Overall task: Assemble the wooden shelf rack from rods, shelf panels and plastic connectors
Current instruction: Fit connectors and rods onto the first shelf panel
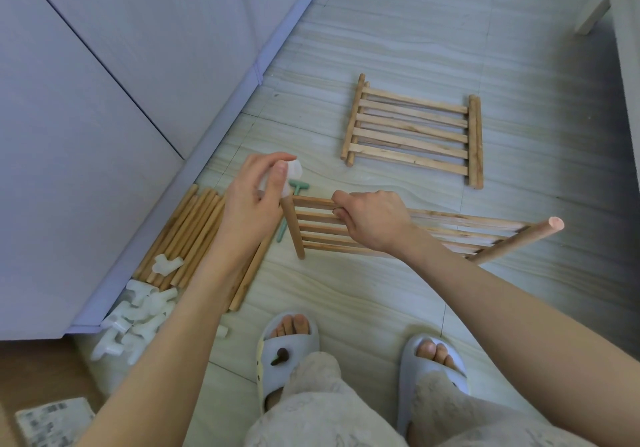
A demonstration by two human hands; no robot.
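My right hand (372, 221) grips a slatted wooden shelf panel (460, 235) held above the floor, its end rods sticking out left and right. My left hand (254, 200) holds a white plastic connector (292, 171) at the top of the panel's left end rod (294, 231). A stack of shelf panels (414, 129) lies flat on the floor further away. Loose wooden rods (194, 235) lie in a bundle by the wall at left, and a pile of white connectors (135, 322) sits in front of them.
A small green plastic mallet (294, 197) lies on the floor under the held panel's left end. A pale cabinet front (104, 100) runs along the left. My slippered feet (287, 353) stand at the bottom. A printed sheet (52, 422) lies at bottom left.
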